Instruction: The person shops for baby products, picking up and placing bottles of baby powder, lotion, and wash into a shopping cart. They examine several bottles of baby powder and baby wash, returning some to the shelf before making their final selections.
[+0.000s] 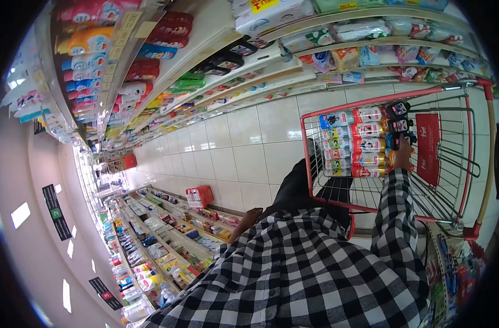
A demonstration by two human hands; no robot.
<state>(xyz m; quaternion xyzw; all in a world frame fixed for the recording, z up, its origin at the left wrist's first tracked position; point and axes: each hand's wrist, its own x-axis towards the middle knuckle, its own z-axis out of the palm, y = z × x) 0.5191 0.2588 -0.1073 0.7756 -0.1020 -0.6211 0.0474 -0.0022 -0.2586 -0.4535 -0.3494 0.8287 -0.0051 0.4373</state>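
Note:
My right hand [402, 156] reaches into the shopping cart [307, 147] and closes around a bottle with a dark top [392, 141] at the end of a row. Its fingers are partly hidden among the caps. Rows of bottles lie or stand side by side in the cart, some with red-and-white labels [368, 145], others with green labels [336, 153], and several dark bottles [397, 111] near one corner. My left hand [251, 217] hangs loosely by my leg, with nothing visible in it; its fingers show only in part.
The cart has a red sign panel [427, 148]. Shelves of packaged goods [364, 33] and bottles [85, 65] line one side of the tiled aisle [233, 147]. Across it are lower shelves [167, 240], with a red basket [199, 197] beside them. Aisle signs [55, 212] hang overhead.

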